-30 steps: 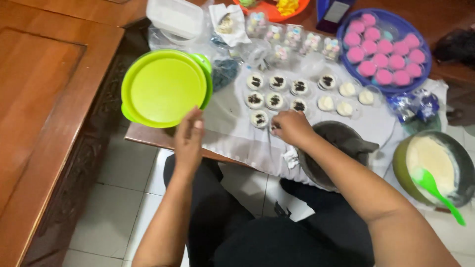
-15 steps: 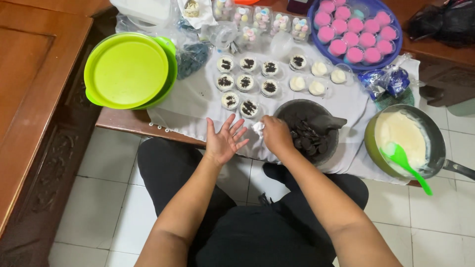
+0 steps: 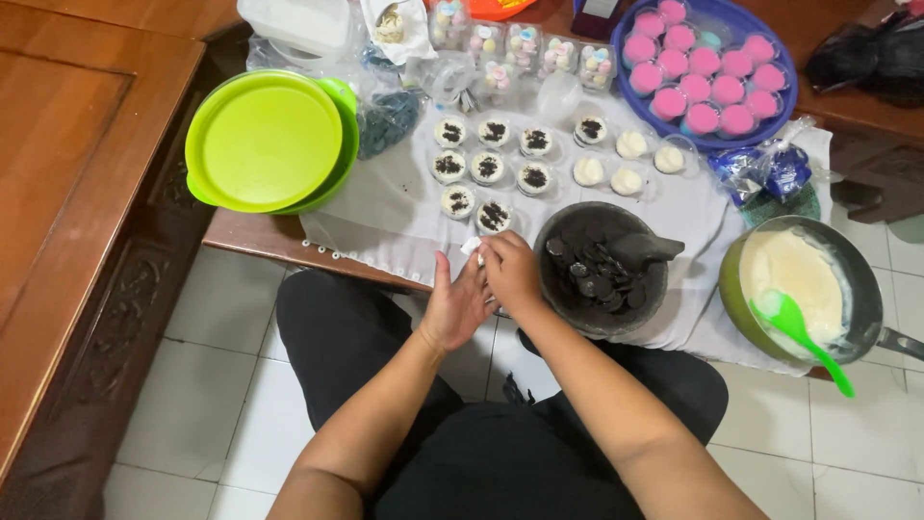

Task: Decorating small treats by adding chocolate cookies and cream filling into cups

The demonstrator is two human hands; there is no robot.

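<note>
At the near edge of the low wooden table [image 3: 252, 243], both hands are met over a white cloth [image 3: 385, 207]. The left hand [image 3: 452, 306] is held open, palm up, fingers loosely spread. The right hand [image 3: 510, 273] is laid against it, its fingertips closed on a small white piece [image 3: 471, 247] at the left fingertips; what the piece is cannot be told.

At 3 o'clock from the hands, just beside the right hand, a dark stone mortar [image 3: 602, 270] is filled with broken dark biscuits, a stone pestle [image 3: 643, 248] lying in it. At 12 o'clock, small round cups topped with dark crumbs [image 3: 487, 166] are set in rows, the nearest just beyond the fingers; plain cream-filled cups [image 3: 626, 164] stand at 1 o'clock. Further at 1 o'clock, a round blue tray [image 3: 784, 91] holds pink-lidded cups [image 3: 698, 72]. At 3 o'clock, well apart, a green-sided pan of pale cream [image 3: 804, 289] carries a bright green plastic spoon [image 3: 799, 327]. At 10 o'clock, a lime-green round lidded container [image 3: 265, 140] rests on the table.
</note>
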